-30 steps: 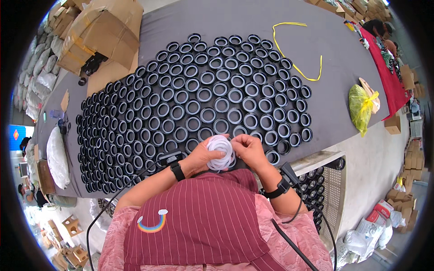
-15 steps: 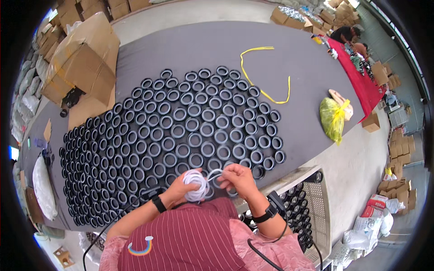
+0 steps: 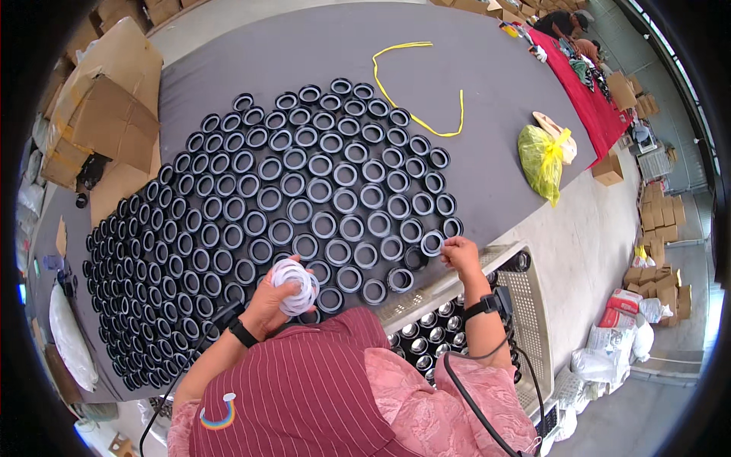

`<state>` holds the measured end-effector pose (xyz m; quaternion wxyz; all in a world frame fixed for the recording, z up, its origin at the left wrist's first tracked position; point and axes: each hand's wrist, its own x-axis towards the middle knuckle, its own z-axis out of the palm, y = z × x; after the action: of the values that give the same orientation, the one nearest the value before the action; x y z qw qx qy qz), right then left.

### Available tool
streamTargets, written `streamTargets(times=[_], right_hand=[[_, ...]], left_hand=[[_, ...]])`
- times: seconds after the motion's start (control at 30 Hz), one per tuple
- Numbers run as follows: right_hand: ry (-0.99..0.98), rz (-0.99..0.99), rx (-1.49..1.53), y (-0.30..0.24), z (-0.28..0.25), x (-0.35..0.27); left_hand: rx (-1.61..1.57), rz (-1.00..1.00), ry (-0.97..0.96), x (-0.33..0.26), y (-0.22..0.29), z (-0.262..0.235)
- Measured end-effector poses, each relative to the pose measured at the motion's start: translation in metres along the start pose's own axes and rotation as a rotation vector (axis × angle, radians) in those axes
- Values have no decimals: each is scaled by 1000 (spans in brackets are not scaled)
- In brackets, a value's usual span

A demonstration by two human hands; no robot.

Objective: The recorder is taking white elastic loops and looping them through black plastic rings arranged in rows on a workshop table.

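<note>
Left hand: my left hand cups a stack of thin white rings just above the near edge of the counter, so spares stay close to the work.
Left fingers: curled and pressed around the stack, thumb on top to keep the rings from fanning out.
Right hand: my right hand reaches to the right end of the nearest rows, at a black cap that shows a white ring inside.
Right fingers: pressed together at the tips over that cap's rim; I cannot tell whether a ring is pinched between them.
Caps: the black caps lie open side up, touching one another in tight rows, so each mouth is easy to reach.
White rings in caps: many caps show a pale ring seated inside; a few by the near edge look darker.
Basket: a pale plastic basket beside my right arm holds more black caps, below counter level.
Further off: cardboard boxes at the left, a yellow strap and a yellow bag beyond the rows, well apart from my hands.
</note>
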<state>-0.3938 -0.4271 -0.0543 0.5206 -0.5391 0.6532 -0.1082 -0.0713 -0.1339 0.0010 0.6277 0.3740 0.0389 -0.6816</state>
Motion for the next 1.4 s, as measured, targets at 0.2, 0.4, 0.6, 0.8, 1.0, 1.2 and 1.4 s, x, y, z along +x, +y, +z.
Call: streamTargets(times=[0.2, 0.4, 0.6, 0.8, 1.0, 1.2, 1.4], right_hand=[[-111, 137, 30, 11, 11, 3], [-212, 96, -133, 14, 24, 5], [-229, 120, -115, 14, 29, 10], [-232, 115, -94, 23, 26, 11], [-243, 88, -135, 31, 24, 14], [112, -371, -727, 49, 35, 26], [40, -592, -783, 27, 47, 11]], left_hand=[[7, 2, 20, -2, 1, 3], [-2, 28, 36, -6, -1, 2], [-54, 129, 93, -9, 9, -8], [-90, 233, 150, -18, 13, -18], [-124, 322, 145, -26, 25, -31], [-196, 451, 156, -49, 48, -47], [-235, 597, 363, -109, 45, -93]])
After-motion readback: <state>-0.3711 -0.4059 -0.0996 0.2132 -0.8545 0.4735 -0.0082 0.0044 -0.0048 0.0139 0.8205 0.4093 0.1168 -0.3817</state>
